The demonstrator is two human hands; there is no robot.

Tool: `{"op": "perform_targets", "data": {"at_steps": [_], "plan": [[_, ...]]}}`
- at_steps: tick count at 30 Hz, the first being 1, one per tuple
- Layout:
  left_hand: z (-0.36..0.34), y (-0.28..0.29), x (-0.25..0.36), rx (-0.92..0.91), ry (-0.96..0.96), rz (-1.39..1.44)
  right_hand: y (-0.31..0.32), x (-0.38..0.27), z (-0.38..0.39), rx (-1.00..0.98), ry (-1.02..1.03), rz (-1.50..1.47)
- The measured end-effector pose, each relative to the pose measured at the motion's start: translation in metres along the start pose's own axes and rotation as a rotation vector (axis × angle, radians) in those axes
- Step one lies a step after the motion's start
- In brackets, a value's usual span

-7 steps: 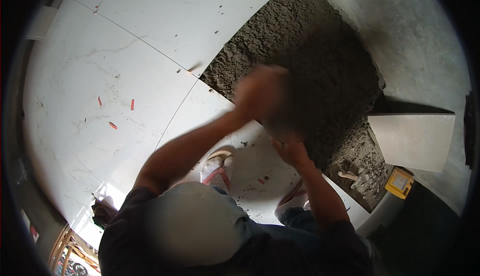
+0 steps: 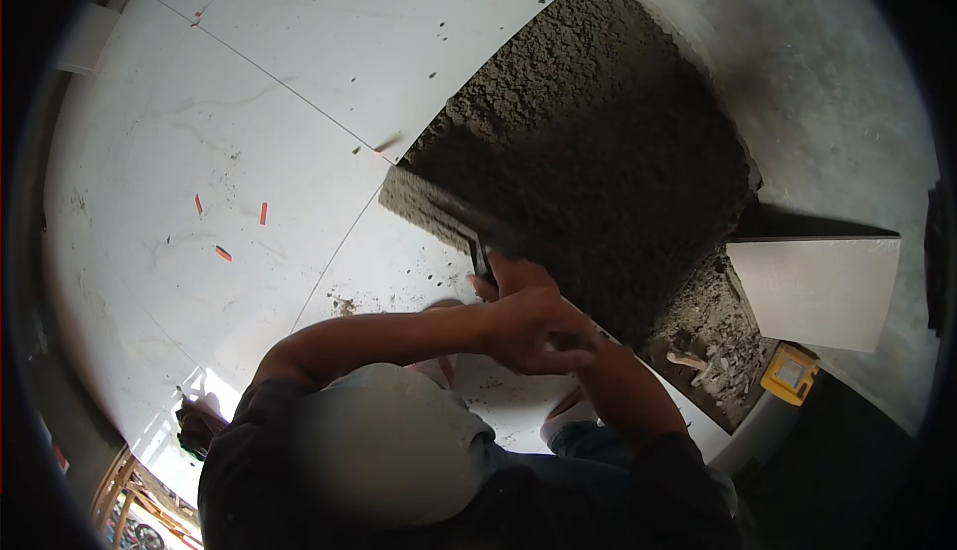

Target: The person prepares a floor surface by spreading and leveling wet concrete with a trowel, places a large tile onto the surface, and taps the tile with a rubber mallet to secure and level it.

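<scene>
My right hand (image 2: 513, 273) is closed round the handle of a flat rectangular trowel (image 2: 429, 213). The blade is smeared with grey mortar and lies over the edge between a white tile (image 2: 349, 241) and the dark mortar bed (image 2: 618, 181). My left arm crosses in front, and my left hand (image 2: 543, 329) is over my right forearm, its fingers loosely bent and apart with nothing seen in them. Whether it touches the forearm I cannot tell. Under my arms, part of the tile edge and my feet are hidden.
Large white tiles (image 2: 279, 101) cover the floor to the left, with small red strips (image 2: 263, 213) and crumbs on them. At the right, a pale tile piece (image 2: 817, 286) leans by the grey wall (image 2: 797, 101). A yellow box-like tool (image 2: 791, 373) lies near mortar rubble (image 2: 723, 351).
My left hand has come back from over the mortar bed to my right forearm. The right hand has moved left and forward, and the trowel now shows at the tile edge.
</scene>
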State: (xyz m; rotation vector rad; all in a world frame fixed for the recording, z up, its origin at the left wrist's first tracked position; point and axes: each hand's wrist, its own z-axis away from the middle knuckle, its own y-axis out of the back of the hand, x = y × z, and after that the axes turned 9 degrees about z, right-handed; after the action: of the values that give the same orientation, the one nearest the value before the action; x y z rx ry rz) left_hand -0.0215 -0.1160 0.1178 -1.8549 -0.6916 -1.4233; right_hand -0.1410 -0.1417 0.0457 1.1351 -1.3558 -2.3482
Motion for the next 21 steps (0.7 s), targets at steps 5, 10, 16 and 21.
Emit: {"op": "perform_targets", "data": {"at_steps": [5,10,16,21], "plan": [[0.109,-0.011,-0.047,0.214,0.36,-0.193,0.07,0.036,-0.099,-0.012,-0.297,0.094],[0.148,-0.045,-0.078,0.4,0.188,-0.461,0.104,0.061,-0.114,0.247,-0.16,0.203],[0.147,-0.045,-0.085,0.431,0.146,-0.472,0.097,0.064,-0.121,-0.263,-0.127,0.283],[0.149,-0.045,-0.086,0.402,0.206,-0.47,0.162,0.118,-0.194,0.068,-0.319,0.181]]}}
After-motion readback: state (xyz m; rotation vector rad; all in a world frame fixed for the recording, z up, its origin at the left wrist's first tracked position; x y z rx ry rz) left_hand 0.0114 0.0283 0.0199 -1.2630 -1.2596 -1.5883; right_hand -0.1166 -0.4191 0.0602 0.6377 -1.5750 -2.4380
